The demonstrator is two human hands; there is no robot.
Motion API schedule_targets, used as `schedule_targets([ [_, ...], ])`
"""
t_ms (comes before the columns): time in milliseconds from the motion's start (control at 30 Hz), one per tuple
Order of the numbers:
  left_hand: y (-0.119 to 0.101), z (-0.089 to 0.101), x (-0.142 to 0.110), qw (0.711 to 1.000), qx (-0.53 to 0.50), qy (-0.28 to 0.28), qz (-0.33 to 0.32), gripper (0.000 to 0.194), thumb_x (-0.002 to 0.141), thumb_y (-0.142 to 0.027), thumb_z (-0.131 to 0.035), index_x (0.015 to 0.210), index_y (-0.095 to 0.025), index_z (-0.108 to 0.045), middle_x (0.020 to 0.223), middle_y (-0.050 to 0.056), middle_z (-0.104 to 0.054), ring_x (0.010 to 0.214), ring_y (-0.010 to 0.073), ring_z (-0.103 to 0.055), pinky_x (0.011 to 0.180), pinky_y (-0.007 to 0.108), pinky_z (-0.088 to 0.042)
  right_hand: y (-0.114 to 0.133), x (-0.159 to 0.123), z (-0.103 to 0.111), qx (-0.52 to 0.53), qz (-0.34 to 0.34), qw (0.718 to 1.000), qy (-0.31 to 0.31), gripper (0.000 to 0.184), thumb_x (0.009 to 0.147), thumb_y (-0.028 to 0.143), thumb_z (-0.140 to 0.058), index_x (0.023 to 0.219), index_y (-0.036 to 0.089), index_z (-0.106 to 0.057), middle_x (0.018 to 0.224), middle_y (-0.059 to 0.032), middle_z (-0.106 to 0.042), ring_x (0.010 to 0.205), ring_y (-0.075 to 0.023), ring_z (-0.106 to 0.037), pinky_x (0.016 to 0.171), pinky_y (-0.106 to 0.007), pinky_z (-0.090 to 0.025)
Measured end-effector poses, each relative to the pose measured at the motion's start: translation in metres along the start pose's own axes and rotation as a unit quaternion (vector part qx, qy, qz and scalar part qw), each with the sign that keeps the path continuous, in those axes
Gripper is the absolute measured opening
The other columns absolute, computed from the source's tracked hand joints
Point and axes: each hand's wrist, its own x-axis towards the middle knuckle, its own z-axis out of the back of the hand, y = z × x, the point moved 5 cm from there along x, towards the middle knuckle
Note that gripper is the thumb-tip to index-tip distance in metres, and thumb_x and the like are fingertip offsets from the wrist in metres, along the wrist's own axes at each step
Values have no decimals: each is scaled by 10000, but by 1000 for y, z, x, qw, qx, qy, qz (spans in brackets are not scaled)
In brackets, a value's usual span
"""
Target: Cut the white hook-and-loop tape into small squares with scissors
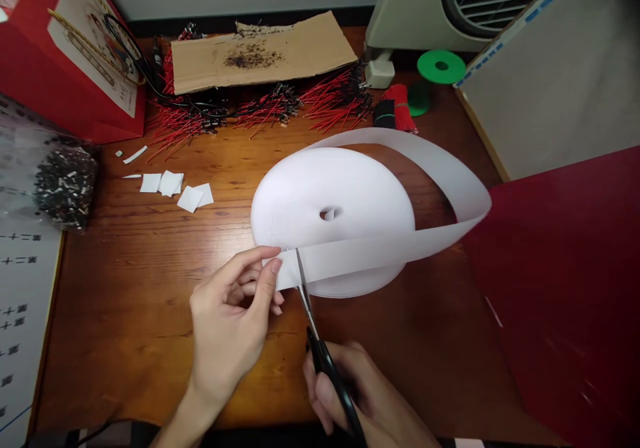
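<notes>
Tape roll (330, 215): plain white
Scissors (330, 375): black handles, silver blades, in front of the tape roll
Tabletop (125, 341): orange-brown wood, darker streaked grain, around the tape roll
Wires (270, 111): red with black ends, beyond the tape roll
Cardboard (260, 51): tan, dark brown specks, beyond the tape roll
Spool (441, 67): bright green, beyond and right of the tape roll
Sheet (550, 301): deep crimson, right of the tape roll
Bag (75, 48): red, white front panel, beyond and left of the tape roll
</notes>
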Motion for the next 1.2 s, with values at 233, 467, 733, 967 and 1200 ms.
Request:
schedule_targets([
  [233, 2, 3, -1, 999, 42, 1, -28, 98, 911, -188, -745, 985, -203, -807, 730, -29, -749, 511, 66, -648, 486, 127, -568, -3, 17, -7, 2, 38, 999, 23, 645, 932, 841, -494, 883, 220, -660, 738, -29, -608, 814, -264, -594, 774, -373, -492],
  [467, 1, 2, 1, 998, 51, -10, -23, 83, 912, -201, -744, 969, -200, -806, 753, -12, -751, 520, 73, -633, 464, 137, -550, 1, 13, -8, 18, 43, 999, -1, 608, 947, 798, -537, 882, 211, -686, 766, -40, -638, 848, -267, -599, 818, -374, -506],
  [733, 8, 2, 2, 999, 38, -4, -16, 86, 914, -204, -752, 982, -208, -804, 743, -24, -743, 530, 67, -652, 479, 122, -558, -2, 17, -9, 17, 52, 998, 19, 635, 942, 825, -509, 878, 217, -682, 810, -53, -643, 857, -271, -595, 792, -365, -489],
  [967, 5, 3, 2, 999, 44, 1, -15, 79, 918, -205, -749, 973, -206, -806, 743, -28, -743, 516, 55, -640, 471, 111, -545, -4, 17, -9, 16, 45, 999, 15, 631, 947, 817, -505, 909, 215, -693, 797, -51, -651, 854, -273, -604, 826, -390, -510],
  [1200, 6, 4, 1, 999, 50, 10, -18, 122, 926, -201, -746, 1018, -222, -823, 675, -54, -720, 455, 56, -630, 437, 118, -541, -4, 16, -11, 11, 42, 999, 17, 656, 948, 824, -493, 962, 206, -712, 797, -47, -648, 834, -269, -607, 793, -377, -506],
])
